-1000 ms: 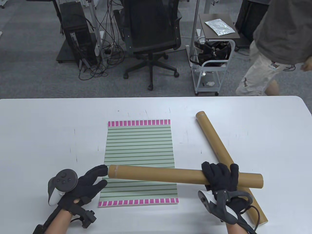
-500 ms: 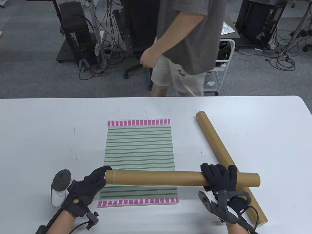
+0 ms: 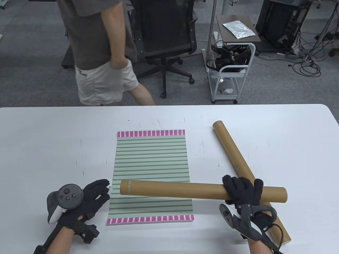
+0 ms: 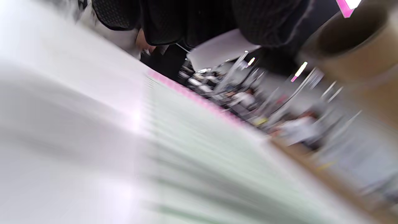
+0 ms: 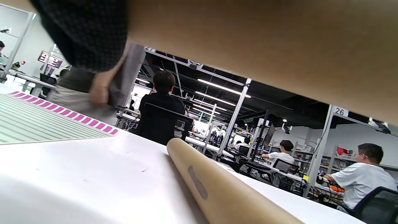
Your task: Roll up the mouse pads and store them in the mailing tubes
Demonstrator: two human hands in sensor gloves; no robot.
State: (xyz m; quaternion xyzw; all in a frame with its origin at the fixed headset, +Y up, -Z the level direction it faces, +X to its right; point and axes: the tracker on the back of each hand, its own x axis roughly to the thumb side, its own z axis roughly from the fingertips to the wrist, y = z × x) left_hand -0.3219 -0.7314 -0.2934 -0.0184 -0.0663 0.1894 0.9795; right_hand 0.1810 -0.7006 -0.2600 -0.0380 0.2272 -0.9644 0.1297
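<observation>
Two brown cardboard mailing tubes, both long cylinders. Held tube [image 3: 185, 189] is clasped near its right end by the right hand [image 3: 242, 191], fingers wrapped over it, raised across the near part of the mouse pad [image 3: 151, 164]. Second tube [image 3: 233, 156] lies diagonally on the white worktop [image 3: 39, 148]. One flat rectangular pad, green-striped, magenta-checked ends. Left hand [image 3: 90, 197] relaxed, apart from the tube's open end, white item at fingertips unclear.

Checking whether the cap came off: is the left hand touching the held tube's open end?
Apart. The table view shows striped mouse pad between left hand and held tube.
</observation>
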